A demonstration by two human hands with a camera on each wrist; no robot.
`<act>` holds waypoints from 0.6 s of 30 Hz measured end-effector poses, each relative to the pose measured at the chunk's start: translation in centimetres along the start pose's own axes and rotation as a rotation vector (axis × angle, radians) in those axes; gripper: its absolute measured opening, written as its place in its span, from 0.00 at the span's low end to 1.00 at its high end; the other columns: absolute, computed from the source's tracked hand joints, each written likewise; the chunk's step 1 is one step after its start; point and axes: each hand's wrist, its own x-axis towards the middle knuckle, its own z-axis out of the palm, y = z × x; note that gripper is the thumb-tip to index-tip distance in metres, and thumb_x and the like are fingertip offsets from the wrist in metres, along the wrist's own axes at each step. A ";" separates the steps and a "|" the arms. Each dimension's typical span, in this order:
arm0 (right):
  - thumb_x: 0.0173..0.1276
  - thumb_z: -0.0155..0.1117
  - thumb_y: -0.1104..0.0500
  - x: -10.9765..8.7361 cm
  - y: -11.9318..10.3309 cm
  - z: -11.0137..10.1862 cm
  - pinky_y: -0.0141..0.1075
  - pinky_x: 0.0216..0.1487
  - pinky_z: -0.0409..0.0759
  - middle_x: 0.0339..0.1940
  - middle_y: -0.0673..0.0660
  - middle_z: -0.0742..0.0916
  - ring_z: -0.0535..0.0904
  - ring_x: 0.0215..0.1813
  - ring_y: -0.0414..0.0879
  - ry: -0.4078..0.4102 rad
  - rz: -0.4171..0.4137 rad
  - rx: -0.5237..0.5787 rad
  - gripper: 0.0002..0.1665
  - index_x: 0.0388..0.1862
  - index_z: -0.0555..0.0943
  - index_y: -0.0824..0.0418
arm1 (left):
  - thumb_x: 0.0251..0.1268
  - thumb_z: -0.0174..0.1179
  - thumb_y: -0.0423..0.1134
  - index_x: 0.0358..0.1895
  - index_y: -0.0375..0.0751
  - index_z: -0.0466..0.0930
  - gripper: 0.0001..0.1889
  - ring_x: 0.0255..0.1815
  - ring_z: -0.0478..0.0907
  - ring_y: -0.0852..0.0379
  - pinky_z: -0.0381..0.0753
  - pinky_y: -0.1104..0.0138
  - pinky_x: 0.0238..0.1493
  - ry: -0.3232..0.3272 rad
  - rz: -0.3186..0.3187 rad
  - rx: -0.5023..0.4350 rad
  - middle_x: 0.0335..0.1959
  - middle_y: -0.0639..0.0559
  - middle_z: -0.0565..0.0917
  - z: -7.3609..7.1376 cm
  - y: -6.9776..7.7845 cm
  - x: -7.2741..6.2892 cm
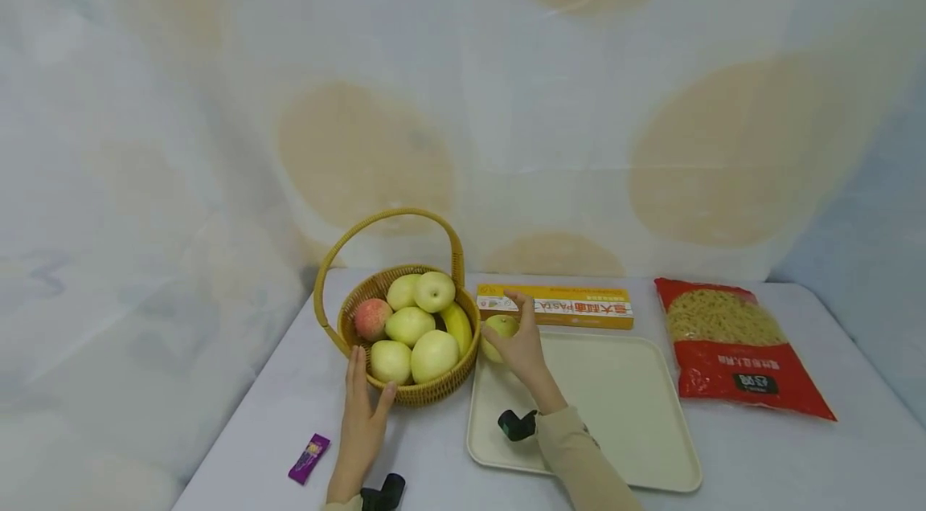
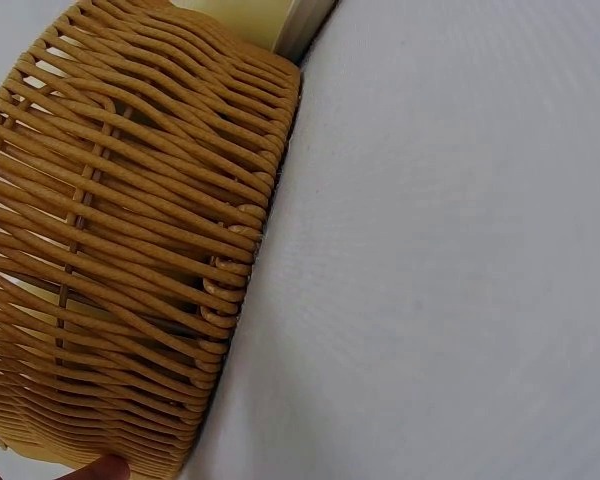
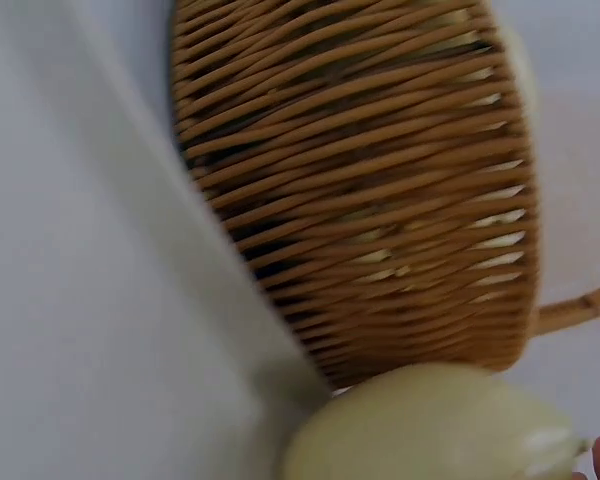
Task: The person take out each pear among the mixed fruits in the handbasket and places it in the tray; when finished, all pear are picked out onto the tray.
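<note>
A wicker basket (image 1: 427, 394) with a tall handle stands left of the middle, holding several pale green fruits (image 1: 435, 356), a peach (image 1: 372, 320) and a banana (image 1: 456, 326). My left hand (image 1: 360, 423) lies against the basket's near left side, fingers straight and thumb apart; its wrist view shows the woven wall (image 2: 130, 230) close up. At the tray's far left corner, beside the basket, is another pale green fruit (image 1: 499, 324). My right hand (image 1: 526, 346) reaches round it, thumb over its near side and index finger standing off beyond it. In the right wrist view, this fruit (image 3: 430, 425) has fingertips near its stem.
A cream tray (image 1: 608, 406) lies under my right forearm. Behind it is a yellow and orange pasta box (image 1: 579, 308). A red bag of pasta (image 1: 738, 350) lies at the right, and a small purple packet (image 1: 309, 459) at the front left. A patterned curtain hangs behind.
</note>
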 end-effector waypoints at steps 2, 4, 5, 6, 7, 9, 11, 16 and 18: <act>0.60 0.70 0.63 0.1 -0.9 0.0 0.58 0.76 0.53 0.73 0.60 0.64 0.55 0.77 0.60 -0.006 -0.039 0.041 0.41 0.68 0.60 0.57 | 0.72 0.54 0.45 0.79 0.42 0.40 0.40 0.79 0.41 0.37 0.48 0.38 0.74 0.004 0.004 0.002 0.80 0.41 0.41 0.0 0.1 -0.1; 0.59 0.69 0.65 0.2 -1.4 0.1 0.55 0.77 0.53 0.72 0.60 0.66 0.56 0.77 0.59 -0.007 -0.101 0.064 0.41 0.67 0.59 0.61 | 0.72 0.54 0.45 0.79 0.43 0.41 0.40 0.79 0.41 0.36 0.48 0.38 0.73 0.007 0.009 0.002 0.80 0.42 0.42 0.1 0.1 0.0; 0.59 0.69 0.66 0.2 -1.7 0.1 0.54 0.77 0.53 0.72 0.60 0.66 0.56 0.77 0.58 -0.012 -0.127 0.078 0.41 0.67 0.59 0.63 | 0.72 0.54 0.45 0.79 0.43 0.41 0.40 0.79 0.41 0.36 0.48 0.37 0.73 0.009 0.014 0.002 0.80 0.41 0.42 0.1 0.1 0.0; 0.60 0.69 0.66 0.2 -1.8 0.1 0.55 0.77 0.54 0.71 0.61 0.66 0.56 0.76 0.59 -0.018 -0.149 0.083 0.41 0.67 0.58 0.64 | 0.72 0.54 0.45 0.79 0.44 0.40 0.40 0.79 0.41 0.36 0.48 0.37 0.73 0.007 0.016 0.000 0.80 0.42 0.42 0.2 0.1 0.0; 0.59 0.69 0.67 0.2 -2.0 0.2 0.56 0.76 0.55 0.71 0.61 0.67 0.57 0.75 0.59 -0.022 -0.167 0.090 0.40 0.67 0.58 0.65 | 0.72 0.54 0.44 0.79 0.43 0.40 0.40 0.79 0.41 0.36 0.48 0.38 0.74 0.007 0.020 -0.001 0.80 0.42 0.42 0.2 0.1 0.1; 0.59 0.69 0.68 0.2 -2.2 0.3 0.57 0.75 0.58 0.70 0.62 0.67 0.59 0.74 0.60 -0.034 -0.186 0.089 0.40 0.66 0.59 0.65 | 0.72 0.54 0.44 0.79 0.43 0.41 0.40 0.79 0.42 0.36 0.48 0.38 0.74 0.006 0.026 -0.003 0.80 0.41 0.42 0.3 0.2 0.2; 0.59 0.69 0.68 0.0 -2.4 0.5 0.57 0.74 0.59 0.69 0.62 0.68 0.60 0.73 0.60 -0.050 -0.195 0.081 0.39 0.66 0.60 0.64 | 0.72 0.54 0.45 0.78 0.41 0.41 0.40 0.79 0.42 0.37 0.48 0.38 0.74 0.006 0.027 0.000 0.80 0.42 0.42 0.3 0.2 0.2; 0.58 0.70 0.67 -0.6 -2.7 1.6 0.57 0.72 0.62 0.69 0.64 0.70 0.64 0.71 0.60 -0.098 -0.247 0.011 0.39 0.65 0.63 0.64 | 0.72 0.54 0.45 0.78 0.39 0.41 0.40 0.79 0.41 0.37 0.48 0.39 0.74 0.002 0.014 0.012 0.80 0.42 0.41 0.2 0.2 0.1; 0.58 0.71 0.67 -0.9 -2.7 2.2 0.59 0.70 0.62 0.68 0.64 0.70 0.65 0.70 0.60 -0.128 -0.277 -0.010 0.39 0.66 0.63 0.65 | 0.72 0.54 0.45 0.78 0.39 0.41 0.40 0.79 0.41 0.37 0.48 0.39 0.74 0.003 0.009 0.013 0.80 0.42 0.41 0.1 0.2 0.0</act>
